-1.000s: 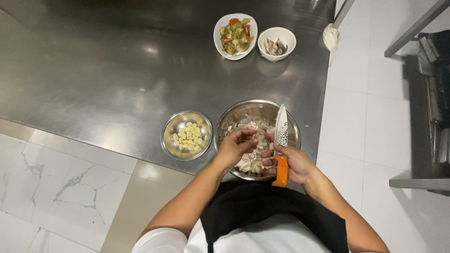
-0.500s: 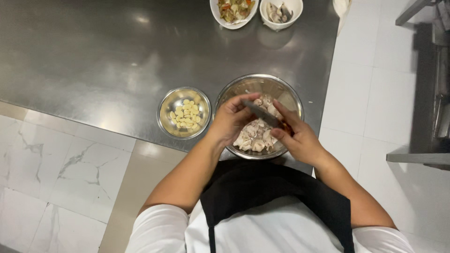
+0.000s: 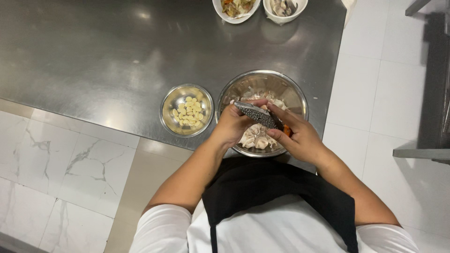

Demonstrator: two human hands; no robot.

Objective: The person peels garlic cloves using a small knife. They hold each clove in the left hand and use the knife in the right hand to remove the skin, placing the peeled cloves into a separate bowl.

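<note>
My right hand grips a knife with an orange handle and a speckled blade, held over a large steel bowl of pale garlic pieces and skins. The blade points left, toward my left hand. That hand is curled around something small at the blade's tip, most likely a garlic clove, but my fingers hide it. A smaller steel bowl holding peeled yellowish cloves sits just left of the large one. Both bowls stand near the front edge of a steel counter.
Two white bowls stand at the counter's far edge, one with mixed chopped vegetables, one with pale pieces. White tiled floor lies to the right, marble-patterned floor to the left. A metal shelf frame is at the right.
The knife has swung from upright beside the bowl to lying across it, blade pointing left. Both hands have come together over the large bowl. The view has shifted downward.
</note>
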